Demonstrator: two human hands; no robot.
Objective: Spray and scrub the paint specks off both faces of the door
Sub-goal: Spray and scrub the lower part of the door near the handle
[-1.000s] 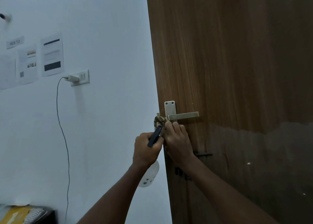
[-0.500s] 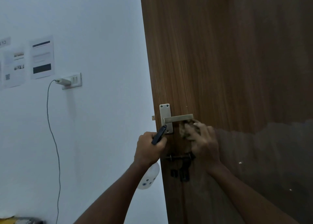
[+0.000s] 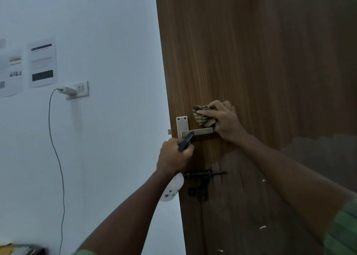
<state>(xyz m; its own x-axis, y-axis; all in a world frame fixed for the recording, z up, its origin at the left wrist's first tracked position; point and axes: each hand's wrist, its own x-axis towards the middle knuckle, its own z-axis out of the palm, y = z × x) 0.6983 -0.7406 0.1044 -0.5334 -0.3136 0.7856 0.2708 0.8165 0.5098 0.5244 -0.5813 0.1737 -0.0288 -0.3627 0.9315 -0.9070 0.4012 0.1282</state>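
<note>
Above flat metal lever (image 3: 197, 133), right hand (image 3: 225, 120) presses crumpled cloth (image 3: 202, 117).

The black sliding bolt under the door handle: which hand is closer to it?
Left. The left hand, gripping the spray bottle, is just above-left of the bolt; the right hand presses a cloth above the handle.

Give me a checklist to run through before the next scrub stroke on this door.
1. Cloth gripped in right hand and pressed on the door: ok.
2. Spray bottle held in left hand: ok.
3. Nozzle aimed at the specks: cannot tell.
4. Cloth clear of the door handle: ok, just above it.
5. White specks low on the door removed: not ok.
6. Other door face cleaned: cannot tell.
</note>
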